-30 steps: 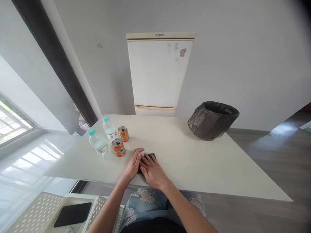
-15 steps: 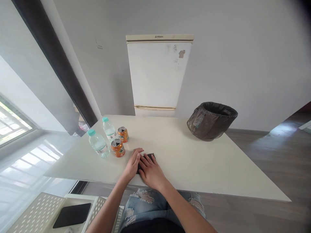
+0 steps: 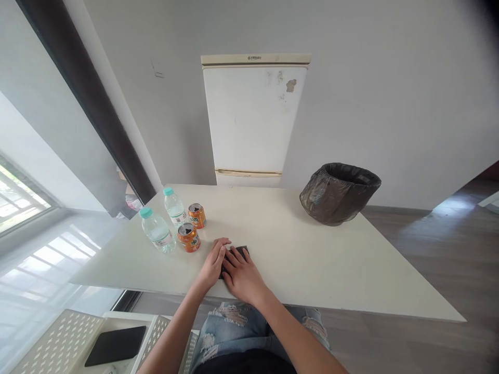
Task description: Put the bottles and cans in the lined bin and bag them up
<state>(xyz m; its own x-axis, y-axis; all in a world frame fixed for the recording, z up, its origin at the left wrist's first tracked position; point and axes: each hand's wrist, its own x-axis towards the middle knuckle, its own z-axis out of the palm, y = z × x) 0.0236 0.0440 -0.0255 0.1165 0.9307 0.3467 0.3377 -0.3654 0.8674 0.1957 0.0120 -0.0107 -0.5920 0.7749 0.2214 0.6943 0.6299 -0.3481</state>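
Flat, dark, rectangular item with straight edges (image 3: 242,250) lies at the near edge of a long off-white tabletop (image 3: 296,249), mostly hidden beneath two bare hands, so its material and any print on it cannot be made out. The right hand (image 3: 242,276) rests palm-down over it with fingers spread, pressing rather than clasping. The left hand (image 3: 212,265) is set along its left side, fingers extended and touching the right hand's fingertips; it clasps nothing that shows. Left of the hands stand two orange metal drink cans, the near one (image 3: 189,239) and the far one (image 3: 197,217), both upright with dark mouth holes in their silver tops; each carries pale and dark lettering too small to read. Beside them stand two clear plastic bottles with turquoise caps, the near one (image 3: 159,234) and the far one (image 3: 175,209), whose pale labels bear dark and reddish print, likewise unreadable. At the far right of the tabletop sits a round container covered by a dark, see-through plastic bag (image 3: 331,201). Behind the table, a white refrigerator with cream trim (image 3: 253,119) shows a small dark emblem and a line of characters on its top band, too blurred to read.
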